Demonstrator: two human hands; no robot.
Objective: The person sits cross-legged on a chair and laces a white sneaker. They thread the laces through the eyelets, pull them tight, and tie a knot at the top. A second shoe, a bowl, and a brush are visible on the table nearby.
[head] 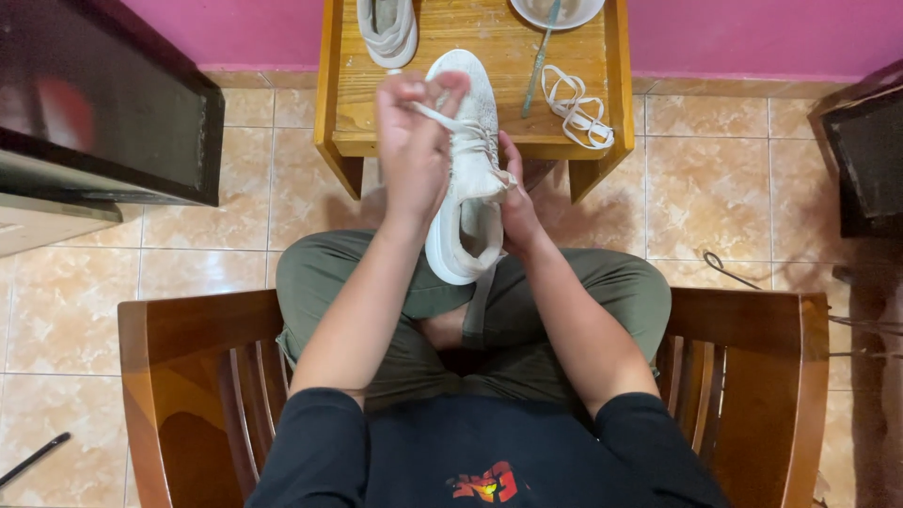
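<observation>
A white sneaker (pixel 467 169) is held above my lap, toe pointing away towards the small wooden table (pixel 343 113). My left hand (pixel 414 141) is closed on a white lace (pixel 442 118) and holds it taut across the sneaker's upper. My right hand (pixel 517 207) grips the sneaker's right side near the heel opening. A second white sneaker (pixel 387 28) lies on the table's far left. A loose white lace (pixel 576 108) is coiled on the table's right part.
A white bowl (pixel 557 11) with a thin stick (pixel 538 66) leaning out of it sits at the table's far edge. I sit cross-legged on a wooden armchair (pixel 188 376). Dark furniture (pixel 103 103) stands left, another dark piece (pixel 870 150) right. A cable (pixel 734 273) crosses the tiled floor.
</observation>
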